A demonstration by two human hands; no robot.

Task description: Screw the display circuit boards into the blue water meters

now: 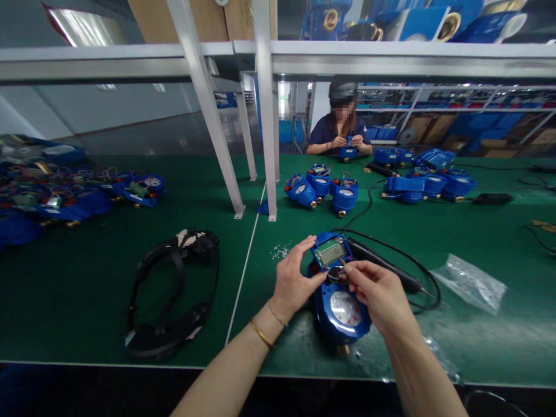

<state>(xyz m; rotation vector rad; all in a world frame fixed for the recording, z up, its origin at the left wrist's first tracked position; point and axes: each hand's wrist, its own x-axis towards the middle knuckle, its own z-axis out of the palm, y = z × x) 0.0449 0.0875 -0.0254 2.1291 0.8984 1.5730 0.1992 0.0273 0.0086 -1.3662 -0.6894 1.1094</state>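
A blue water meter [341, 313] with a round dial lies on the green table [108, 289] right in front of me. Above its body sits a blue display module [330, 253] with a small grey screen, joined to it by coloured wires. My left hand [292, 278] grips the left edge of that module, thumb and fingers closed on it. My right hand [377, 289] pinches the wires at the joint between module and meter body.
A black electric screwdriver [382, 265] with its cable lies just right of the meter, a clear plastic bag [471, 282] beyond it. Small screws [280, 251], a black head strap [171, 292], several blue meters [324, 188] and a seated co-worker [341, 130] lie farther off.
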